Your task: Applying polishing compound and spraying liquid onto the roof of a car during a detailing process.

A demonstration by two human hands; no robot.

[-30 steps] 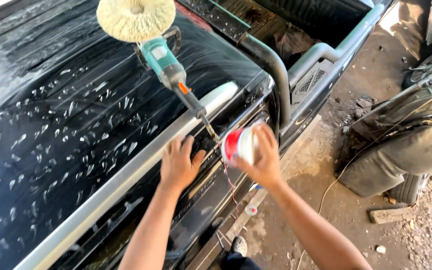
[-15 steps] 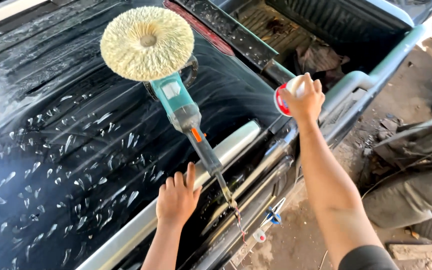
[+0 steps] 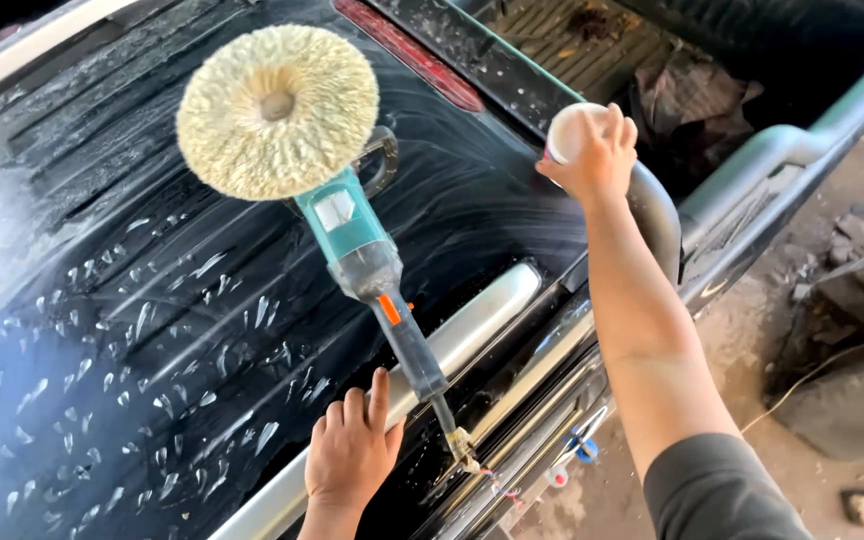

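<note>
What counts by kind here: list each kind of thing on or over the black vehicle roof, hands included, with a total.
Bare hands: 2, the left hand on the silver roof rail, the right hand gripping the small white round container
Teal power polisher with woolly cream pad: 1
Small white round containers: 1
Silver roof rails: 1
Total: 5

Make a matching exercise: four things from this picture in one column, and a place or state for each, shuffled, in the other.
1. polisher
2. white cup
3. left hand
4. wool pad

a. held up in the right hand
b. pressed flat on the silver trim strip
c. lying on the black car roof
d. facing upward, round and cream-coloured

Pairs: 1-c, 2-a, 3-b, 4-d
</note>
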